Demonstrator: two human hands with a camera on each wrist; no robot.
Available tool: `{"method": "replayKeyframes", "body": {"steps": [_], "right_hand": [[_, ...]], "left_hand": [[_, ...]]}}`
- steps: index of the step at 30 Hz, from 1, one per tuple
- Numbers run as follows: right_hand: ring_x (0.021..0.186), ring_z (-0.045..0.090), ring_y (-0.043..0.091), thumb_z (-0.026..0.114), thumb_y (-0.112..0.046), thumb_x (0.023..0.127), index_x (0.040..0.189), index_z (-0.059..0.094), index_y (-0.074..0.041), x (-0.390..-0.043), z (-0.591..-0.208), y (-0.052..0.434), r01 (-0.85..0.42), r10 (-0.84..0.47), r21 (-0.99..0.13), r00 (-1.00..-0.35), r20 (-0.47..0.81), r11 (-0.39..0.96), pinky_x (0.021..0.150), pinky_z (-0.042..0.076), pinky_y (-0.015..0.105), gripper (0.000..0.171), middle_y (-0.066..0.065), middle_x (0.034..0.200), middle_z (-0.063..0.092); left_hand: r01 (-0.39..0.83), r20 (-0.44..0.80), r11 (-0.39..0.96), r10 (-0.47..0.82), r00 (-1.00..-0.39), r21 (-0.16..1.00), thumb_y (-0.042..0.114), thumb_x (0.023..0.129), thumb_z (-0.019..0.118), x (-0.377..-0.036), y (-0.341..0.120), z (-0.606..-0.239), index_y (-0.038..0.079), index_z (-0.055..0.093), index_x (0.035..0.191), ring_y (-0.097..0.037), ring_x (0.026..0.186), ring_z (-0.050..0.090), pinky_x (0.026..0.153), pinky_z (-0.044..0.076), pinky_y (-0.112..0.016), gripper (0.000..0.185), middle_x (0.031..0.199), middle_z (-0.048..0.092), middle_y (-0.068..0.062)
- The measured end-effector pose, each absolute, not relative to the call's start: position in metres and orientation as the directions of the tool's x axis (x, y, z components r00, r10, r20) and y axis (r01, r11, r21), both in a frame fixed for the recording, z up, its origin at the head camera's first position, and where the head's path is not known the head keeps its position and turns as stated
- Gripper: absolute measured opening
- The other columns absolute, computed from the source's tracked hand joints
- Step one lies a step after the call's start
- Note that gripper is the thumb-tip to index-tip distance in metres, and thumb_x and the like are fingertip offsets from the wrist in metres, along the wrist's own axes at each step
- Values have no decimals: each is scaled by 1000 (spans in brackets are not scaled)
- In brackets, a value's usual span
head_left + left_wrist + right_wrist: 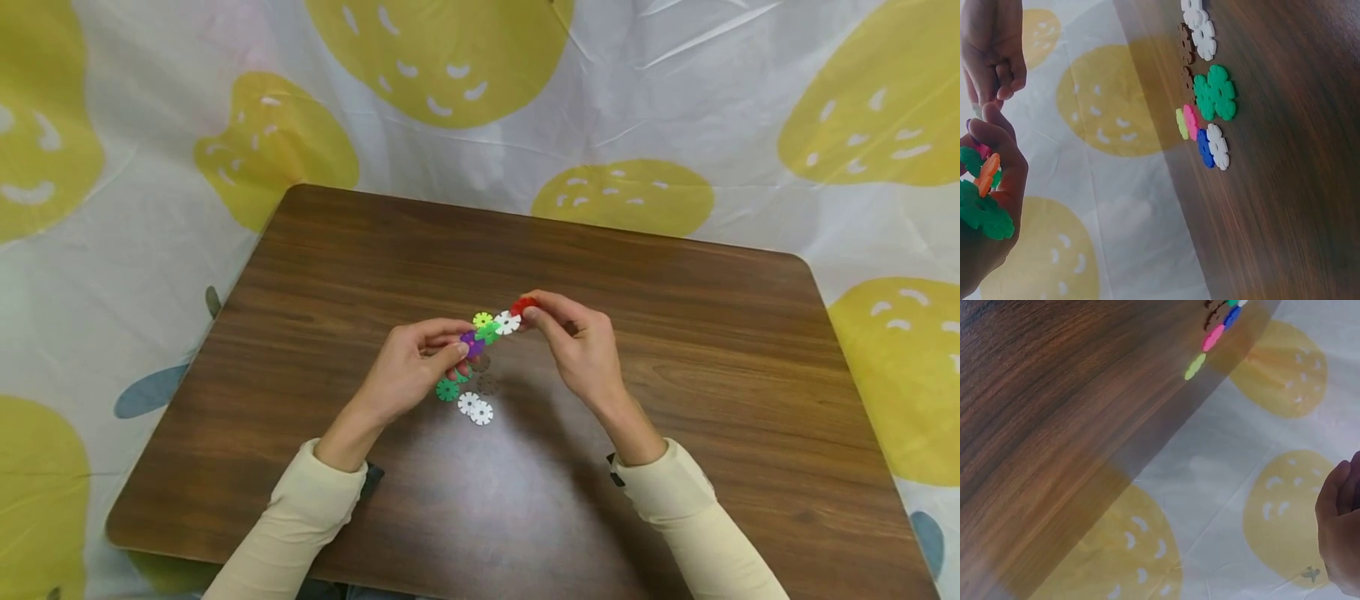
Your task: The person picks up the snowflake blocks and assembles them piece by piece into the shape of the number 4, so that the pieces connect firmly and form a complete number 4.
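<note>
- I work over the brown wood-grain table (675,350), which stands on a white cloth with yellow smiling shapes (442,58); both my hands are raised above its middle.
- Between them I hold a chain of snowflake discs (491,327): purple, green, yellow-green and white pieces slotted edge to edge, just above the table.
- My left hand (416,367) pinches the purple end of the chain, fingers curled round it.
- My right hand (577,342) pinches a red disc (522,305) at the white end, touching or nearly touching the white piece.
- As I judge it, I am at the step of joining the red disc to the chain; the next move calls for lining up its notch with a notch of the white piece and pressing it home while my left hand steadies the rest.
- Loose discs (472,400) lie on the table just under my left hand: a green one, two white ones and some brown ones.
- The left wrist view shows more of them than the head view does: pink, blue and yellow-green pieces (1200,134) too, and an orange piece in my grip.
- The right wrist view shows only the edge of my right hand, so the red disc's fit is hard to judge there; it may not yet be seated.
</note>
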State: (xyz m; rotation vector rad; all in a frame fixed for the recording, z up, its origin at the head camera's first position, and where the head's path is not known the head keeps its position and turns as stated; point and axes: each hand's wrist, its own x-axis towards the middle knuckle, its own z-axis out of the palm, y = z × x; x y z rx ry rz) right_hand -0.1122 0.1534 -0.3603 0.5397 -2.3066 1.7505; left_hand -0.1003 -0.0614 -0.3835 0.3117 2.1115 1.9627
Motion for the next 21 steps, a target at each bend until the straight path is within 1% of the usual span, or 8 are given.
{"method": "replayKeyframes", "body": {"steps": [3,8,11,15,16,17,19,21], "right_hand": [[77,65,29,60,-4,86,103,65,3,-113,-361,154,-409,-186,-886,-909,373,219,72,56,31,19,15,90,68],[76,65,25,59,-4,86,102,65,3,-113,-362,155,-408,-191,-888,-909,371,214,72,56,35,19,16,89,68],[75,65,25,59,-3,86,103,64,5,-113,-363,154,-418,-199,-883,-903,380,213,71,56,32,19,16,89,68],[73,66,26,59,-2,86,102,65,6,-112,-363,151,-473,-206,-851,-878,433,228,69,57,29,19,17,88,68],[73,67,25,59,-2,86,102,65,5,-112,-363,150,-482,-202,-847,-874,443,227,68,57,29,18,17,88,69],[72,67,25,59,-1,86,101,65,6,-112,-364,149,-487,-200,-844,-871,449,224,68,57,30,18,17,88,68],[73,67,23,59,-4,86,102,66,1,-114,-370,150,-482,-197,-853,-873,447,200,68,57,29,18,14,89,69],[74,68,21,58,-6,87,102,66,-1,-116,-372,152,-457,-206,-871,-884,421,179,69,57,30,18,12,90,69]], "left_hand": [[-2,-23,65,321,-947,998,9,87,60,-99,-62,-384,6,63,111,-17,64,63,55,54,-28,24,84,68,-16],[-1,-20,58,334,-942,998,10,87,61,-99,-63,-386,6,63,110,-27,66,63,54,54,-29,24,81,67,-12],[-8,-26,55,331,-943,998,10,87,61,-99,-63,-388,6,63,110,-31,68,63,54,54,-29,24,81,67,-14],[-15,-27,41,314,-949,999,9,87,60,-99,-64,-389,6,63,110,-33,70,64,55,55,-29,23,88,67,-22],[-13,-25,40,311,-950,999,9,87,60,-99,-64,-389,6,63,110,-32,70,65,56,55,-29,24,88,67,-23],[-12,-23,37,310,-951,999,9,87,60,-99,-64,-389,6,63,110,-30,69,65,56,55,-30,24,89,67,-23],[-7,-18,37,310,-951,999,9,87,60,-99,-64,-390,6,63,111,-30,69,65,58,55,-32,24,88,67,-21],[0,-13,40,315,-949,999,10,87,60,-100,-64,-390,6,63,111,-31,69,65,58,56,-34,24,86,68,-18]]}}
